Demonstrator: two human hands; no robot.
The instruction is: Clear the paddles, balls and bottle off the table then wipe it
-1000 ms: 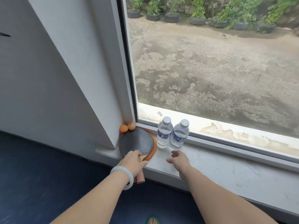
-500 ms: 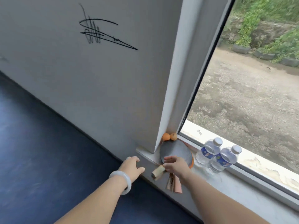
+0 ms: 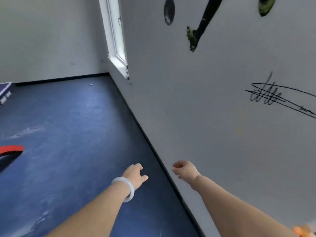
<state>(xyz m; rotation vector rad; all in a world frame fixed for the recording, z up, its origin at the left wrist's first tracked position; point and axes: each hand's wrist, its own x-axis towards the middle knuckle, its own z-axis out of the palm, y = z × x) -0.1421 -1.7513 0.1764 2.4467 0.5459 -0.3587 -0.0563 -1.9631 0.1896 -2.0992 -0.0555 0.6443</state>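
Left grip (image 3: pixel 135 175), right grip (image 3: pixel 185 170) empty, orange blur (image 3: pixel 303 231) behind

Both bare forearms extend from the bottom edge toward the lower centre of the frame. The left hand (image 3: pixel 135 176) is back-up, with relaxed fingers, the thumb pointing right, and nothing held. The right hand (image 3: pixel 185 170) has loosely curled fingers and is empty. The hands are apart, at about the same height.

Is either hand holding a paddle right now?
No, the left hand and the right hand are both empty.
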